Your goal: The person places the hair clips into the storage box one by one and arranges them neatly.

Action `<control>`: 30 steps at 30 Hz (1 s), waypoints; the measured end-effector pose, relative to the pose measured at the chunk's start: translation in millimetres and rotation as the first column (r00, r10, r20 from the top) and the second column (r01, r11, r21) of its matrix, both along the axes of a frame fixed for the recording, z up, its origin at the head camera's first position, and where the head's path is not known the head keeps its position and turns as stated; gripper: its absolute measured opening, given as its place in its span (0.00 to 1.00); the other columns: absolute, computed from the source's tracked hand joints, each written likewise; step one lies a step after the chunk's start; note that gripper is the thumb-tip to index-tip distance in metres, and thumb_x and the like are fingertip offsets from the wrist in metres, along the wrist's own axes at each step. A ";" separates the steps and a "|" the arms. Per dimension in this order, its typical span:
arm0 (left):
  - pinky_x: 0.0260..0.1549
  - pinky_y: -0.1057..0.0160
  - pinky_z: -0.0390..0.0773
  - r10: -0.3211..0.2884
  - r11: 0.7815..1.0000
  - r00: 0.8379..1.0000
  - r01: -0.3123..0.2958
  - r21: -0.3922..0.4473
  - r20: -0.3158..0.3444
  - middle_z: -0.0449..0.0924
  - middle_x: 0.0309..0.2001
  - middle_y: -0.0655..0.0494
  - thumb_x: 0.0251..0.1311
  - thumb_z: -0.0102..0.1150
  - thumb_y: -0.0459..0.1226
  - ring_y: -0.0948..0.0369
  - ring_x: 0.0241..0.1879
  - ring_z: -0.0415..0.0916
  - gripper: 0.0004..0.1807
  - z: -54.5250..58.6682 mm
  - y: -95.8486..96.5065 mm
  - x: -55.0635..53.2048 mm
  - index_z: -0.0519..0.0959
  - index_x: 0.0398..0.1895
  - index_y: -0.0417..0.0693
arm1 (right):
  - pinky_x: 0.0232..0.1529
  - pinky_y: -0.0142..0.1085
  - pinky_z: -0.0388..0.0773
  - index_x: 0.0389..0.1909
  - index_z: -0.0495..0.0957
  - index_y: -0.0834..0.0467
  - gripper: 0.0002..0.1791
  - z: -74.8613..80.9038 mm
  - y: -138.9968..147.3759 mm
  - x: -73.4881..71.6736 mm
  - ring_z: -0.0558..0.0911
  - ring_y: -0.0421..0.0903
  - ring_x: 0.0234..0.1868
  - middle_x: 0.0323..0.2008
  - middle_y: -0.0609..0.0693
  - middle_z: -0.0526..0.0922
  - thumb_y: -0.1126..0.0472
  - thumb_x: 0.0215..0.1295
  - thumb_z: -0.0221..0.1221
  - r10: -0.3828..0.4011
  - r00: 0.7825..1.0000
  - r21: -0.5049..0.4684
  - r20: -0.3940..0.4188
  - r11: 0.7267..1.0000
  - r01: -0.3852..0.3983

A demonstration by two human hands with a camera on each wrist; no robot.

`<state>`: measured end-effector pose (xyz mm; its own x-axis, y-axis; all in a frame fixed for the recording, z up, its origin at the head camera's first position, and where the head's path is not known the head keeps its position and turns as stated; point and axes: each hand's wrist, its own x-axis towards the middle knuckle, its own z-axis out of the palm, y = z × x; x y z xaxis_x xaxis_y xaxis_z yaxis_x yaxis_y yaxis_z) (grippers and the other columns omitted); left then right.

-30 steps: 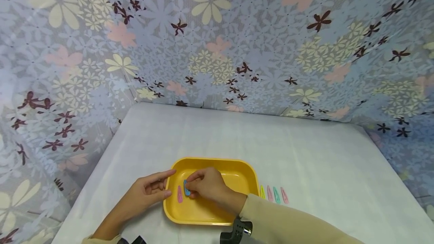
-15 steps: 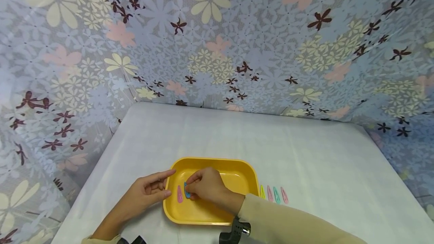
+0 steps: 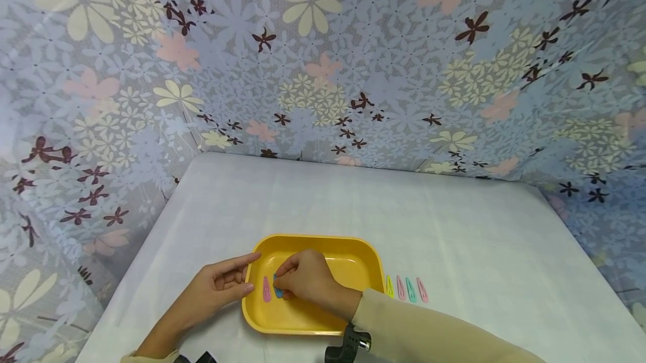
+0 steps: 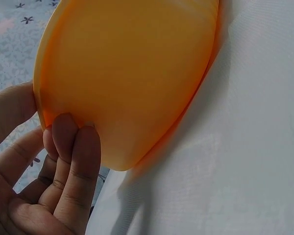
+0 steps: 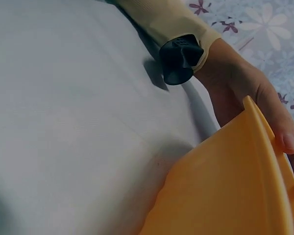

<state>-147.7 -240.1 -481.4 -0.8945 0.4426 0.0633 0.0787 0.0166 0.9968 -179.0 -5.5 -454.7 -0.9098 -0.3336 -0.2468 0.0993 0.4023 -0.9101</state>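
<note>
Right hand (image 3: 310, 280) pinched blue hair clip (image 3: 278, 291) in yellow tray (image 3: 353, 272); left hand (image 3: 217, 284) held the rim.
Blue clip sat toward the tray's left end, partly hidden by right thumb and fingers clamped on it, just beside a pink clip (image 3: 267, 290), gap between. Left thumb and index reached onto the left rim, other fingers curled at the outer wall. Four more clips lay in a row on the white cloth (image 3: 484, 251), right of the tray: yellow (image 3: 390, 285), pink (image 3: 401, 288), teal (image 3: 411, 290), pink (image 3: 422, 290).
</note>
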 end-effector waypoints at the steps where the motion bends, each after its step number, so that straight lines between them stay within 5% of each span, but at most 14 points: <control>1: 0.39 0.69 0.82 -0.002 1.000 1.000 0.002 0.001 0.005 0.74 0.49 0.30 0.69 0.62 0.29 0.65 0.40 0.77 0.29 -0.1 -0.1 0.0 0.68 0.72 0.31 | 0.23 0.34 0.83 0.24 0.85 0.62 0.06 0.0 0.0 0.0 0.84 0.45 0.18 0.19 0.50 0.84 0.71 0.56 0.72 -0.002 1.000 0.003 0.004 1.000 0.002; 20: 0.41 0.68 0.82 -0.015 1.000 1.000 0.015 0.013 -0.008 0.74 0.52 0.27 0.70 0.61 0.29 0.65 0.41 0.78 0.29 -2.1 -0.6 -0.9 0.67 0.73 0.33 | 0.20 0.31 0.77 0.20 0.85 0.57 0.09 -2.9 1.2 -1.4 0.81 0.41 0.18 0.15 0.41 0.81 0.66 0.55 0.74 0.069 0.989 0.142 -0.130 0.989 -0.051; 30: 0.39 0.70 0.81 0.005 1.000 1.000 -0.005 0.001 -0.004 0.75 0.50 0.29 0.69 0.61 0.27 0.66 0.40 0.77 0.29 -1.3 1.2 -0.3 0.68 0.72 0.32 | 0.19 0.31 0.78 0.21 0.85 0.57 0.08 0.6 1.9 -1.4 0.82 0.44 0.17 0.15 0.43 0.81 0.67 0.55 0.74 0.074 0.991 0.130 -0.110 0.990 -0.060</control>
<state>-148.0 -238.9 -482.7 -0.8964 0.4381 0.0670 0.0823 0.0159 0.9965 -180.5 -3.6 -454.1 -0.9112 -0.3675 -0.1864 -0.0333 0.5165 -0.8557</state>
